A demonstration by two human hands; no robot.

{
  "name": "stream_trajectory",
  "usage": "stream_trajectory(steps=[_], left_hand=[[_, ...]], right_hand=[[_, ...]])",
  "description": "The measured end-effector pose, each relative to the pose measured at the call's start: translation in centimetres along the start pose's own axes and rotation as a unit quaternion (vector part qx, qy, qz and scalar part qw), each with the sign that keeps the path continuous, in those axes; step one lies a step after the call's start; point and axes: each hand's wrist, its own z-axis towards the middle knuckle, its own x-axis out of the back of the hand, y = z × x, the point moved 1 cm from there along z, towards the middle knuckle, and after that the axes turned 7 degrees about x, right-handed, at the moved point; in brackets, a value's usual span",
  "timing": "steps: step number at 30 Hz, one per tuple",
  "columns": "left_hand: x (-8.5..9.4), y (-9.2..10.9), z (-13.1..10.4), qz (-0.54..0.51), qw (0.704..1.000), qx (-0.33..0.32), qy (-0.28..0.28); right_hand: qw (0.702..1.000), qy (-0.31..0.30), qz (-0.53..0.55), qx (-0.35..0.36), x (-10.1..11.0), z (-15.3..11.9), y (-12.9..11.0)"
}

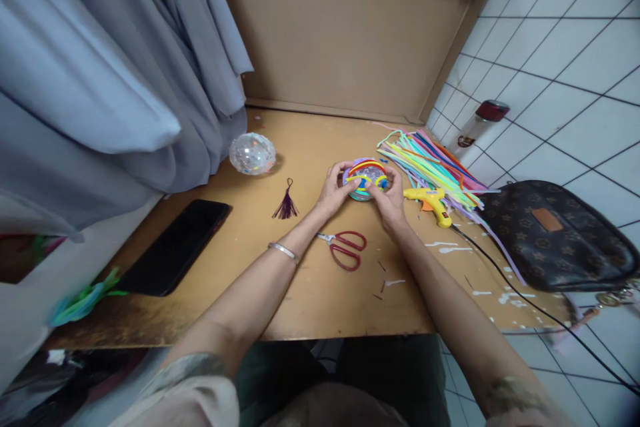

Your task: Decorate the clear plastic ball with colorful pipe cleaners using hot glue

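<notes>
A clear ball wrapped with colourful strips [367,173] is held between both hands above the wooden table [210,300]. My left hand [336,188] grips its left side, thumb on the front. My right hand [390,200] holds the right side, its thumb also on the front near a blue piece. Just right of my right hand lies a yellow glue gun [434,203] with a black cord. Red-handled scissors [349,250] rest below the ball, partly behind my left forearm. A dark tassel [286,204] lies to the left.
A second clear ball [253,153] sits at the back left, near a grey curtain [200,67]. A black phone [175,247] lies front left. Coloured pipe cleaners [435,163], a bottle [480,123] and a brown bag [560,233] are at right. Cardboard [340,33] stands behind.
</notes>
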Motion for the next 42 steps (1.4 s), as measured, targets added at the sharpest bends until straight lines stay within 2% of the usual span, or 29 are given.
stream_trajectory(steps=[7,12,16,23,31,42], left_hand=[[0.0,-0.2,0.0,-0.006,1.0,-0.003,0.021],[0.0,0.0,-0.1,-0.014,1.0,0.005,0.012],[0.0,0.2,-0.1,-0.026,0.999,0.005,0.027],[0.1,0.6,-0.2,-0.05,0.998,0.025,0.027],[0.2,0.3,-0.2,-0.053,0.998,0.0,0.026],[-0.1,-0.7,0.2,-0.025,0.998,-0.031,0.037]], right_hand=[[1.0,0.006,-0.012,0.01,-0.3,0.1,0.2],[1.0,0.003,0.025,-0.018,0.0,0.0,0.2],[0.998,-0.01,0.05,-0.032,0.2,0.0,0.2],[0.997,0.014,0.057,-0.055,0.6,0.0,0.1],[0.999,-0.013,0.03,0.002,0.5,0.0,0.5],[0.999,-0.024,-0.009,0.034,0.2,0.2,1.5]])
